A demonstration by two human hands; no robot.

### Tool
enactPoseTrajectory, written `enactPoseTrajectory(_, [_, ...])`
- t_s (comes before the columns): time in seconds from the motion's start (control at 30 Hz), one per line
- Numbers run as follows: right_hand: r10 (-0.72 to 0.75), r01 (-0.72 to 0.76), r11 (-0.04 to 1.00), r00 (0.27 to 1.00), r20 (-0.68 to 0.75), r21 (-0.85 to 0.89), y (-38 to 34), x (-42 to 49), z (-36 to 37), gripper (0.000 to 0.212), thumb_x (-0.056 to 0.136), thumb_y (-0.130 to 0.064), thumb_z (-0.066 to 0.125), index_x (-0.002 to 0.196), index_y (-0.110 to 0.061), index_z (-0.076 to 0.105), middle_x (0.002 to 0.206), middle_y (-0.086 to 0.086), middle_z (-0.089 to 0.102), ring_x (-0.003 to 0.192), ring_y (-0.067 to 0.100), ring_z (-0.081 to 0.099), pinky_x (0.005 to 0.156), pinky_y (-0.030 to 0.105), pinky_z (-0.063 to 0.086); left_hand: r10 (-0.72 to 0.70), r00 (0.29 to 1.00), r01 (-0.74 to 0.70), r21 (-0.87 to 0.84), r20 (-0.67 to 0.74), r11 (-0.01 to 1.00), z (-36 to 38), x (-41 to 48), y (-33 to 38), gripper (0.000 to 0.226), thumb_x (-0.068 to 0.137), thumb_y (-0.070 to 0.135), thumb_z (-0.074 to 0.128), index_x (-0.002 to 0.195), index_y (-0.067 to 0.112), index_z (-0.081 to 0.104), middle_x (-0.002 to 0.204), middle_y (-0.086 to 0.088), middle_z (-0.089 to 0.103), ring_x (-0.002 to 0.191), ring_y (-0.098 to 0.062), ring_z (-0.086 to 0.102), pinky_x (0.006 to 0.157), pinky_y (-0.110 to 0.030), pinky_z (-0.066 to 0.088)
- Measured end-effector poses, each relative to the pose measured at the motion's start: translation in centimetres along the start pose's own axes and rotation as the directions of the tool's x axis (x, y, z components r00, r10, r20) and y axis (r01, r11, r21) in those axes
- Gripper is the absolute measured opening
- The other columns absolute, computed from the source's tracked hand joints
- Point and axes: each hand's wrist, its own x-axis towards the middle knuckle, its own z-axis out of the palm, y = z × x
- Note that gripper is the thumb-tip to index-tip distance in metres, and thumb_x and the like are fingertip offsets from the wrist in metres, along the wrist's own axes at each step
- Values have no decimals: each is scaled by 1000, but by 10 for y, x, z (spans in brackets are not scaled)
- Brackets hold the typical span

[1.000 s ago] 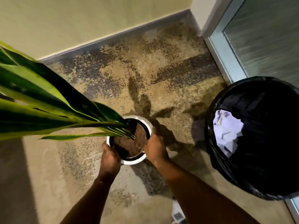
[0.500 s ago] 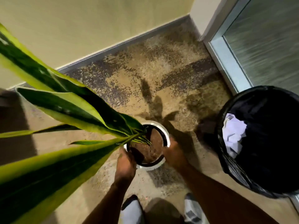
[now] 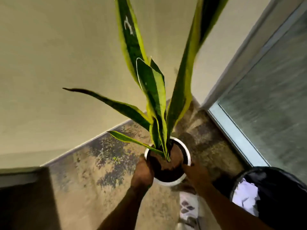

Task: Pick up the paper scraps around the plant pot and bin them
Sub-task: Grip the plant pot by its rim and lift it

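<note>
A white plant pot [image 3: 186, 151] filled with brown soil sits in the lower middle of the view. Tall green leaves with yellow edges [image 3: 154, 90] rise upright from it. My left hand [image 3: 142, 173] grips the pot's left side. On the pot's right rim my right hand [image 3: 194, 173] has its hold. At the lower right stands a bin with a black liner [image 3: 282, 188], and white paper scraps [image 3: 244, 195] lie inside it. No loose scraps show on the floor around the pot.
Speckled brown floor [image 3: 103, 171] runs to a cream wall [image 3: 58, 72] with a grey skirting. A frosted glass door in a pale frame [image 3: 269, 97] stands at right. My shoe [image 3: 187, 208] is below the pot. A dark shape [image 3: 25, 200] fills the lower left corner.
The plant has swung from leaning left to upright, held by both hands. The view has tilted up toward the wall, and the bin has slid to the lower right corner.
</note>
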Motion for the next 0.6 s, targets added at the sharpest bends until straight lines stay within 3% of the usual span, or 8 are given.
enactPoseTrajectory(0.1, [66,-72,992,996,59,102,-30,43,-1,34,72,-19,70,105,-19,66,95,14,68,78,28,68,56,41,60,-8,999,5,-70,-45,998,-21,36,38,30,94,7,50,124,4,46,119,-21,58,104,-33,61,86,-41,51])
enactPoseTrajectory(0.17, [64,-66,989,998,19,134,-48,73,-3,39,75,-16,69,114,-15,64,97,14,67,78,28,66,48,34,57,-1,995,-12,-128,-100,992,-24,69,56,21,96,12,48,116,7,48,109,-21,62,95,-34,64,75,-39,52])
enactPoseTrajectory(0.27, [30,-24,994,998,-55,110,-67,116,-6,25,85,-9,65,110,-6,65,97,15,64,70,19,59,39,16,44,80,991,-93,-121,-107,988,-24,112,72,24,95,4,49,116,-6,47,100,-23,62,93,-35,63,65,-15,38])
enactPoseTrajectory(0.3, [3,2,997,998,-59,75,-70,134,-5,24,86,-10,64,110,-6,65,97,16,65,71,19,59,41,16,43,59,994,-73,-145,-93,987,-23,128,75,24,95,4,49,117,-6,47,101,-21,61,94,-32,61,65,-14,39])
enactPoseTrajectory(0.37, [-43,43,999,996,-77,2,-72,165,-3,24,85,-15,65,107,-6,68,95,12,67,76,18,60,46,19,43,66,995,-73,-86,-77,994,-15,162,76,24,96,15,51,116,1,48,108,-20,61,97,-34,61,69,-24,40])
enactPoseTrajectory(0.47, [-57,56,998,994,-93,-13,-71,206,3,26,82,-15,66,106,-7,69,92,11,68,79,20,63,55,24,49,124,988,-127,-23,-94,992,-6,203,79,31,95,18,51,118,-2,49,112,-23,63,101,-40,62,75,-32,47])
enactPoseTrajectory(0.53, [-16,18,999,997,-70,29,-65,231,8,33,80,-18,68,112,-11,67,97,14,69,77,25,67,52,28,54,96,993,-98,-24,-68,995,0,222,82,30,96,20,48,118,1,50,111,-25,64,98,-42,64,81,-43,54])
enactPoseTrajectory(0.6, [-12,13,1000,998,-57,16,-58,244,11,36,78,-17,68,113,-13,67,98,13,70,76,24,67,49,26,54,104,987,-99,45,-122,994,4,229,78,19,95,13,46,111,6,53,103,-26,64,90,-41,66,76,-41,56])
